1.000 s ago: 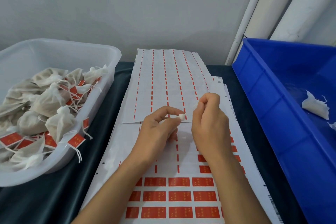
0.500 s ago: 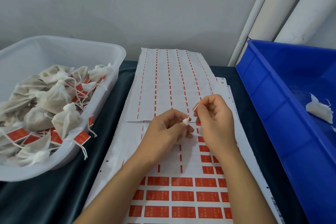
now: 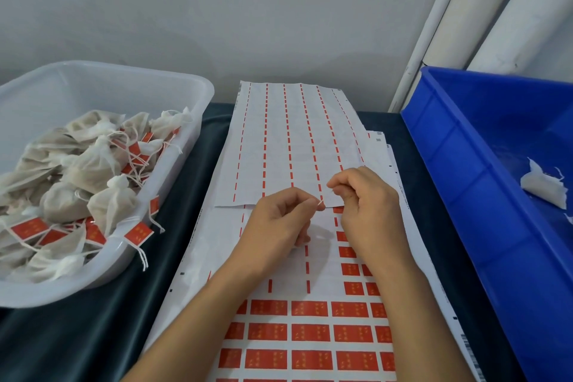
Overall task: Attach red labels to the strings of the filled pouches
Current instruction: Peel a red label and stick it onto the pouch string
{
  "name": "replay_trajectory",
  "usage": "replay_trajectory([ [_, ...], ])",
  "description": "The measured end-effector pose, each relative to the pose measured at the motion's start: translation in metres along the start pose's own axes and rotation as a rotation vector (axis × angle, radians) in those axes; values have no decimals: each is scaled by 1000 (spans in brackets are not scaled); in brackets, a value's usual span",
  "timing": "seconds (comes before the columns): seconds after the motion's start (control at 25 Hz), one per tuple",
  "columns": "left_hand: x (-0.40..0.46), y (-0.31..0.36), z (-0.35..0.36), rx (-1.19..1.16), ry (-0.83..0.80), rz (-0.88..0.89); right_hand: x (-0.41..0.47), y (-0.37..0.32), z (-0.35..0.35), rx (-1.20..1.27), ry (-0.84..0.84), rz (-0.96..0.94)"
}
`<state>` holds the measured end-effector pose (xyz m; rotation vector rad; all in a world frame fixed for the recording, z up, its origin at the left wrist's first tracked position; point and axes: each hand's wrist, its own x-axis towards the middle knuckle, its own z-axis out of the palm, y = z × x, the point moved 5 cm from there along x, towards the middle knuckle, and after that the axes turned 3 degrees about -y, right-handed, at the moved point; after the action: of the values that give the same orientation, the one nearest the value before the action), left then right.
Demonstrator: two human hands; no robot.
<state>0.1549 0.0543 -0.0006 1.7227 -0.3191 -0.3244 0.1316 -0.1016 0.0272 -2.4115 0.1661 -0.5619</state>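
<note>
The red labels (image 3: 310, 333) on the sheet have tiny gold marks, too small to read. The left hand (image 3: 279, 223) and right hand (image 3: 367, 208) each pinch the thin white string (image 3: 321, 202) tight between thumb and fingers, just above the sheet.

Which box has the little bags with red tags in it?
The clear white tub on the left holds the tagged pouches; the blue bin holds only white scraps.
</note>
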Motion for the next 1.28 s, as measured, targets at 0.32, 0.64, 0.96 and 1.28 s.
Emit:
replay_trajectory([
  [0.32, -3, 8, 2, 41, -6, 39, 0, -1, -7, -24, 96, -32],
  [0.64, -4, 9, 2, 40, -9, 58, 2, 0, -9, -47, 50, -59],
  [0.96, -2, 1, 1, -14, 47, 16, 6, -1, -40, 169, 151, 48],
  [1.28, -2, 1, 1, -27, 99, 21, -7, 15, -46, -109, -134, 276],
])
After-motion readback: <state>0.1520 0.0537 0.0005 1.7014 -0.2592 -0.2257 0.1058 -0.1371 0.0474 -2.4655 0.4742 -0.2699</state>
